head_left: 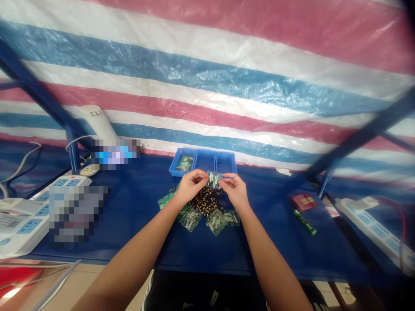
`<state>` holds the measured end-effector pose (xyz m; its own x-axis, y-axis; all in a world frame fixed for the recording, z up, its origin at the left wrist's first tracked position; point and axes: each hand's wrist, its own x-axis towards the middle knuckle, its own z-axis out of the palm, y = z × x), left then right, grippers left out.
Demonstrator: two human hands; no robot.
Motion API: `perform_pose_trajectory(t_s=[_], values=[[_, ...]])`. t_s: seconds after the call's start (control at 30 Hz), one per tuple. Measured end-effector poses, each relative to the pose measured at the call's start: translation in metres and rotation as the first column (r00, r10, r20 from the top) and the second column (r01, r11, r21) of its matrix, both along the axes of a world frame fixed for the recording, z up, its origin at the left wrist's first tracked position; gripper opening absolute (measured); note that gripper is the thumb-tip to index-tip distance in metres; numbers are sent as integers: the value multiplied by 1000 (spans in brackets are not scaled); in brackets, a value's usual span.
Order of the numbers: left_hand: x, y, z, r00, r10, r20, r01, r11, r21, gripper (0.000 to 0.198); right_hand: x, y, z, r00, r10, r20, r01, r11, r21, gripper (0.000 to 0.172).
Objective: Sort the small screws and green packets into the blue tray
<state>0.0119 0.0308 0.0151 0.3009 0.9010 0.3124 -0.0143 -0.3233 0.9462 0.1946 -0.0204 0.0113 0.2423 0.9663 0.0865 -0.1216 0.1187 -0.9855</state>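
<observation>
Between my left hand (192, 186) and my right hand (235, 190) a small clear plastic bag (214, 179) is stretched, pinched at either side by thumb and fingers. Small shiny pieces show inside it, too small to name. Below it lies a pile of small brass-coloured and black screw-like parts (205, 202). Around the pile are greenish plastic bags of silvery pins, one front left (189, 218) and others front right (216, 222). Beyond my hands sits a blue divided tray (203, 152), with similar bags (185, 163) in its left compartment.
White power strips stand at the left (61, 194) and right (372, 224). On the right of the blue table (272, 246) lie a red box (303, 201) and a green packet (304, 222). A striped plastic sheet (207, 86) hangs behind, between blue metal posts.
</observation>
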Motion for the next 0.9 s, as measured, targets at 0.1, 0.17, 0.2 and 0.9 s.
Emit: perform_pose_trajectory(t_s=[0.1,0.17,0.2,0.9], values=[[-1,-1,2,1000,-17,11,17,999,-47,24,-1,1,1,1000,-6,11,6,1000,-26,39],[-1,-1,2,999,-34,10,35,996,-83,29,0,1,0,1000,-12,29,13,999,-35,35],[-1,0,1,999,-39,5,40,995,-92,29,0,1,-1,999,-15,41,17,999,-34,33],[-7,-1,-1,998,23,-52,-16,991,133,18,2,-2,7,1000,-7,25,6,998,62,27]])
